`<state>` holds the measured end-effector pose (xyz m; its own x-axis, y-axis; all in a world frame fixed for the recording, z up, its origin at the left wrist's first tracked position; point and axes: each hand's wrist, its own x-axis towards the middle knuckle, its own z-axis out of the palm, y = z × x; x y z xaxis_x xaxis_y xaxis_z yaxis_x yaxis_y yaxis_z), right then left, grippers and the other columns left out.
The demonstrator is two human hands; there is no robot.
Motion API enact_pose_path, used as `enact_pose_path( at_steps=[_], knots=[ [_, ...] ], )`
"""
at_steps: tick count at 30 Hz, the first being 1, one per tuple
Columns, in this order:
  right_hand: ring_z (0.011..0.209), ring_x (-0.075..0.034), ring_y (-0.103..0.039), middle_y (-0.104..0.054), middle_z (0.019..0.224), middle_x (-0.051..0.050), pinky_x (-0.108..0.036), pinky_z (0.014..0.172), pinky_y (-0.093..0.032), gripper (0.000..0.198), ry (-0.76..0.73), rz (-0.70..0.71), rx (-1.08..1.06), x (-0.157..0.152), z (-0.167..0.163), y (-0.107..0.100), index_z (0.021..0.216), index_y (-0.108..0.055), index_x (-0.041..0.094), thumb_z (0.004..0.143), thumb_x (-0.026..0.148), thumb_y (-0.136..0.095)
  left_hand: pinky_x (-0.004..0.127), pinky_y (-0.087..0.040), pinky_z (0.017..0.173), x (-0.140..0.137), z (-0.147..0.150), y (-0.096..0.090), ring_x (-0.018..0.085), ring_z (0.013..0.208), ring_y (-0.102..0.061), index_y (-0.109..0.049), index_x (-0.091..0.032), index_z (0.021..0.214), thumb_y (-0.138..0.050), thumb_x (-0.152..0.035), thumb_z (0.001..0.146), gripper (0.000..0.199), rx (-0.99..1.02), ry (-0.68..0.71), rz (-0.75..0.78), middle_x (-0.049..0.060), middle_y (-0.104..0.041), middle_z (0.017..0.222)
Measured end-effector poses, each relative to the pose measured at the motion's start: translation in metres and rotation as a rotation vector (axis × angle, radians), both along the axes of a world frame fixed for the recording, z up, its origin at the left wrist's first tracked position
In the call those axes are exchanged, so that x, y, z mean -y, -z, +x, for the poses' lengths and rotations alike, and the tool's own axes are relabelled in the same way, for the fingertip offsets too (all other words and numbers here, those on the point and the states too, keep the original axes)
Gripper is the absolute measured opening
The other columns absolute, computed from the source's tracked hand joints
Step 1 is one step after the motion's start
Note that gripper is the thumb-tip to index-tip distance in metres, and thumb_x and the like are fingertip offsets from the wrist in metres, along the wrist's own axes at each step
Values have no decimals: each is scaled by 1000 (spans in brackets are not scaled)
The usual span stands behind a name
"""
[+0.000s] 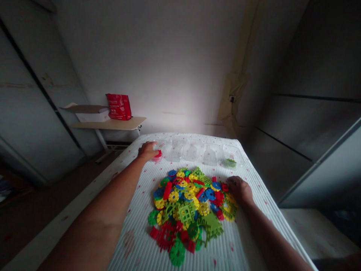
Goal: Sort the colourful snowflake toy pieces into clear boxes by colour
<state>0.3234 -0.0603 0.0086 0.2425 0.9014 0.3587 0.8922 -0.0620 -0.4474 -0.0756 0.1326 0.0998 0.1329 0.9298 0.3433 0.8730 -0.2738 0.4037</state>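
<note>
My left hand (147, 151) reaches to the far left of the table, over a clear plastic tub (157, 160) with red pieces (158, 154) in it. Its thumb and fingers are apart beside the red, and no piece shows between them. At the right edge of a heap of colourful plastic building pieces (186, 212), my right hand (239, 189) has its fingers bent against a small red block (225, 187). Yellow, blue and green notched discs, lime green lattice plates and red blocks make up the heap.
Several clear tubs (190, 152) stand in a row along the table's far side; the rightmost tub (230, 163) holds green pieces. A patterned white cover (135, 218) lies on the table. Behind at left, a side table (126, 124) carries a red bag (119, 107) and a box (93, 114).
</note>
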Motion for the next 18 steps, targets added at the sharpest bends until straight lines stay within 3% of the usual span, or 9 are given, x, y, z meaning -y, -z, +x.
enact_pose_path(
  at_steps=[4,9,14,18],
  knots=[
    [76,-18,-62,-69,85,-4,-27,68,-45,25,-3,41,-87,-1,4,1,80,-68,21,77,31,-45,39,-41,89,12,24,-10,26,101,-55,-61,-16,103,-60,-16,72,32,4,49,35,9,-64,104],
    [77,-21,-63,-71,81,-5,-30,70,-47,28,16,87,-248,-1,8,0,79,-68,21,72,33,-44,24,-45,85,44,95,-18,16,90,-60,-63,-15,105,-53,-14,77,30,-15,364,-9,6,-67,103],
    [77,-22,-63,-71,79,-6,-31,70,-47,30,36,109,-361,1,7,-6,79,-68,19,68,35,-44,19,-45,85,86,176,-1,13,91,-61,-70,-24,96,-53,-10,71,32,-127,734,-107,-2,-69,101],
    [75,-22,-63,-71,76,-5,-30,67,-46,31,32,97,-402,1,8,-7,77,-68,19,68,37,-45,21,-44,87,104,211,18,13,97,-60,-69,-28,100,-50,-8,72,39,-220,841,-167,-2,-67,106]
  ],
)
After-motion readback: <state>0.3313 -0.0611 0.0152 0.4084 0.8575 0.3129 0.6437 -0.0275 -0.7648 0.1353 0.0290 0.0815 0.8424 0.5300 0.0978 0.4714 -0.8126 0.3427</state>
